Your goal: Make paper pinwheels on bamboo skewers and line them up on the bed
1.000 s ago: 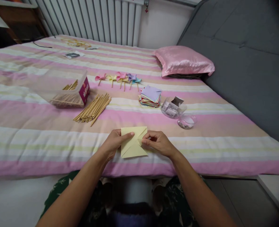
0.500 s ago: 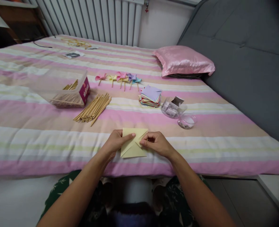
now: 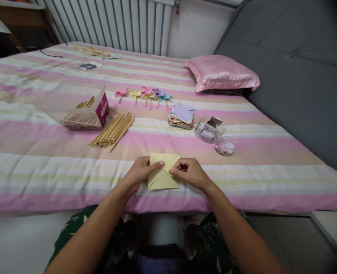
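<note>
A square of pale yellow paper (image 3: 163, 182), with diagonal slits running in from its corners, is held just over the near edge of the bed. My left hand (image 3: 141, 172) grips its left side, thumb on top and fingers underneath. On the right side, my right hand (image 3: 189, 173) pinches the paper between thumb and index finger close to the middle. Beyond the hands lie a stack of coloured paper squares (image 3: 182, 116), a spread of thin wooden sticks (image 3: 113, 131) and several small paper pinwheels (image 3: 147, 92).
A clear plastic box (image 3: 79, 106) with more sticks stands at the left. Two small clear containers, a larger one (image 3: 206, 131) and a round one (image 3: 225, 146), sit right of the paper stack. A pink pillow (image 3: 225, 74) rests by the grey headboard (image 3: 296, 76).
The yellow paper has shifted slightly right and turned a little straighter. Both hands stay nearly in place and keep hold of it.
</note>
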Demonstrator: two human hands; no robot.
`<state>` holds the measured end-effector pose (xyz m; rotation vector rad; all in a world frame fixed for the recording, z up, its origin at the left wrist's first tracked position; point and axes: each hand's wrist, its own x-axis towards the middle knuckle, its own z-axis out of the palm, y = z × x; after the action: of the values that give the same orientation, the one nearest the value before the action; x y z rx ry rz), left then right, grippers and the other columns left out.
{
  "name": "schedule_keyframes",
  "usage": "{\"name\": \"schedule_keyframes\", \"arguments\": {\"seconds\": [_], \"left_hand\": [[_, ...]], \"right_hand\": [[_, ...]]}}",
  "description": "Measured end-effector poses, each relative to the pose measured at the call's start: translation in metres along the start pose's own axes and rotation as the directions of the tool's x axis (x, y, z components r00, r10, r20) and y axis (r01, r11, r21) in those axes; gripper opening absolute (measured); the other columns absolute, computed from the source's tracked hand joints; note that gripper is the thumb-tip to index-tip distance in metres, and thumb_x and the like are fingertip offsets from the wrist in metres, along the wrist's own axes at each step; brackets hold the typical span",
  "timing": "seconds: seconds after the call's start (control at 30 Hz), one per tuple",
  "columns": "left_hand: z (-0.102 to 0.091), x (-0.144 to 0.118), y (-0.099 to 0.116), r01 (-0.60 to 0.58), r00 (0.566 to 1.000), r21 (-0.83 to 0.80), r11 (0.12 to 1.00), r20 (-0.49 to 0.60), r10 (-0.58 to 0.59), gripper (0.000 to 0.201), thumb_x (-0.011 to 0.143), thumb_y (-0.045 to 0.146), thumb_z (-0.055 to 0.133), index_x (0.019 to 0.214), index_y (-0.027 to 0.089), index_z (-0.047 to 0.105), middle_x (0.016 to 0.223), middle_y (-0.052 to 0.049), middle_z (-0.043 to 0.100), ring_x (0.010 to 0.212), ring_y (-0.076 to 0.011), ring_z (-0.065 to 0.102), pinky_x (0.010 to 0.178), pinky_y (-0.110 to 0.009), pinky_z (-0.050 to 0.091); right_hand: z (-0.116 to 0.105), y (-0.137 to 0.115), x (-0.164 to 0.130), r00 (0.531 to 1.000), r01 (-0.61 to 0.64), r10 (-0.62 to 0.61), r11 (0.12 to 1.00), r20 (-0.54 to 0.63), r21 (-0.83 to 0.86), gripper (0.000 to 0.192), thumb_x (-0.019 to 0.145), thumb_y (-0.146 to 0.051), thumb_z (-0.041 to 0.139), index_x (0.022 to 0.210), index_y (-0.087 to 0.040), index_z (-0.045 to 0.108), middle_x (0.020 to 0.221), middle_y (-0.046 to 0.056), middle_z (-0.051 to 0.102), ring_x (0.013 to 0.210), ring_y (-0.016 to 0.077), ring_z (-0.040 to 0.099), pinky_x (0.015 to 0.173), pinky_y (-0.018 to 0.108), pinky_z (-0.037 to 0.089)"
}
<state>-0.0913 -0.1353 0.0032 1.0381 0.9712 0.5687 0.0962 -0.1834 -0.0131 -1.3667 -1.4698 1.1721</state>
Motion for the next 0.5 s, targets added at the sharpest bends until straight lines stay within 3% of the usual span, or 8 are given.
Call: {"name": "schedule_keyframes", "arguments": {"seconds": [0.5], "left_hand": [[0.0009, -0.0012, 0.0009, -0.021, 0.998, -0.019, 1.000, 0.062, 0.022, 0.028, 0.059, 0.025, 0.076, 0.084, 0.014, 0.070, 0.081, -0.007, 0.072, 0.068, -0.0170, 0.065, 0.064, -0.026, 0.049]], "right_hand": [[0.0010, 0.0014, 0.0000, 1.000, 0.007, -0.007, 1.000, -0.002, 0.001, 0.027, 0.070, -0.041, 0.068, 0.064, -0.016, 0.062, 0.061, 0.002, 0.063, 0.051, 0.0103, 0.052, 0.047, 0.022, 0.038]]}}
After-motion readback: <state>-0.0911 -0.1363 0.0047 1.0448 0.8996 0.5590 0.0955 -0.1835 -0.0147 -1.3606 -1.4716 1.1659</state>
